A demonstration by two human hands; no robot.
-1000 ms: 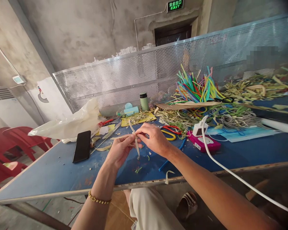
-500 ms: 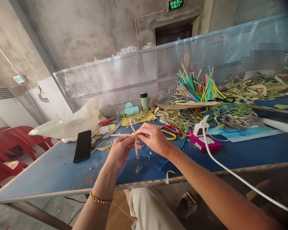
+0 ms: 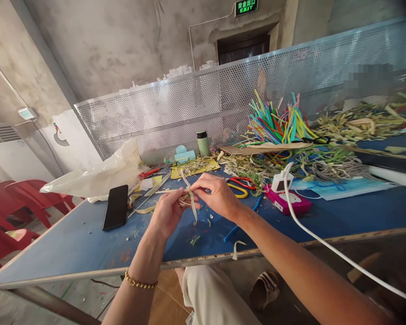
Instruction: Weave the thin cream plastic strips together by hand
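Note:
Pale, flat plant-like strips (image 3: 192, 208) cross each other between my two hands, just above the blue table (image 3: 71, 246). My left hand (image 3: 169, 210) has its fingers closed around the strips from the left, and one end sticks up past the fingertips. From the right, my right hand (image 3: 214, 194) pinches the strips close to the crossing. The exact spot under the fingertips is partly hidden. A short curled scrap (image 3: 237, 249) of the same pale material lies at the table's front edge.
Left of my hands lie a black phone (image 3: 115, 207) and a plastic bag (image 3: 98, 169). Rightward are a pink device (image 3: 296, 205) with a white cable (image 3: 311, 239) and bundled colourful strips (image 3: 284, 122). A green bottle (image 3: 203, 143) stands behind, before a perforated metal panel (image 3: 149, 117).
My left hand has shifted slightly, its fingertips drawn back a little from the crossing. The upright strip leans more to the left. My right hand keeps its pinch.

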